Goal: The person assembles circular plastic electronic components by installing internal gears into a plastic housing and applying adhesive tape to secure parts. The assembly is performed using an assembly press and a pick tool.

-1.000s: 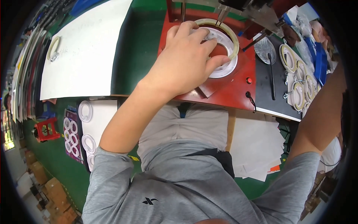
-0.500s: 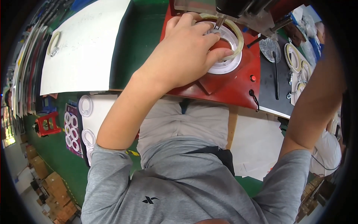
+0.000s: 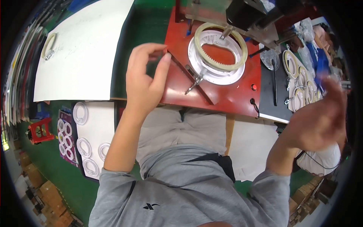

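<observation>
A cream ring with inner teeth (image 3: 242, 36) lies over a wider white ring (image 3: 193, 56) on the red machine base (image 3: 230, 92). From the cream ring's near edge a metal clasp (image 3: 196, 80) hangs out over a dark bar (image 3: 206, 96) on the base. My left hand (image 3: 145, 79) is beside the bar's upper left end, thumb and forefinger curved and apart, with no part held that I can see. Whether the fingertips touch the bar I cannot tell. At the right, my right hand (image 3: 321, 121) is smeared by motion, and its fingers cannot be made out.
Machine parts (image 3: 245, 15) overhang the rings. A red button (image 3: 254, 87) sits on the base. To the right are a black rod (image 3: 275, 81), a clear dish (image 3: 269, 59) and several cream rings with clasps (image 3: 290, 62). Another cream ring (image 3: 48, 43) lies on a white sheet (image 3: 81, 49).
My left hand has come off the rings and moved left, uncovering the cream ring and its clasp. My right hand has come into view at the right.
</observation>
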`<state>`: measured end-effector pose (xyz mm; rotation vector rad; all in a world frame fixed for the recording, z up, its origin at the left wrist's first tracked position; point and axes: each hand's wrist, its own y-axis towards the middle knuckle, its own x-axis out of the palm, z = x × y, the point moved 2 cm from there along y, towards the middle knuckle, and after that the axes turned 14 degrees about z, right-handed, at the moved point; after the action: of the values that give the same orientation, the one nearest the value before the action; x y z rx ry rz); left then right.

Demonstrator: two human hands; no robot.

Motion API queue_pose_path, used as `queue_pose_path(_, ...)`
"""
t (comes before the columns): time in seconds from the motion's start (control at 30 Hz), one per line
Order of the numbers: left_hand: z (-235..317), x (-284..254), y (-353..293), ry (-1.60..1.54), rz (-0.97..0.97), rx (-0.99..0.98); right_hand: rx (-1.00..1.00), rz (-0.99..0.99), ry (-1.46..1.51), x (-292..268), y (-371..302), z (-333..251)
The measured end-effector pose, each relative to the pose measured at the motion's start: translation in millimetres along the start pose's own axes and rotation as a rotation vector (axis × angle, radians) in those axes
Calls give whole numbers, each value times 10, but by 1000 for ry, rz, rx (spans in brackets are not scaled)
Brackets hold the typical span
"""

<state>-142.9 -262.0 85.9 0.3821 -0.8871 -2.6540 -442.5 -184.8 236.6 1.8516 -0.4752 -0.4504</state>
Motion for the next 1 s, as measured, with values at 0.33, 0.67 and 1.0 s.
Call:
queue_pose_path(0.33, -264, 2, -243, -150, -54, -450, 341, -764, -819, -83, -1153, 95)
queue_pose_path(0.67, -376, -49, -299, -163, -22, -434, 332, -807, -717, -150, -1118, 88)
queue_pose_path(1.0, 782, 101, -282, -315, 54, 93, 604, -384, 414, 1009, -1184, -648)
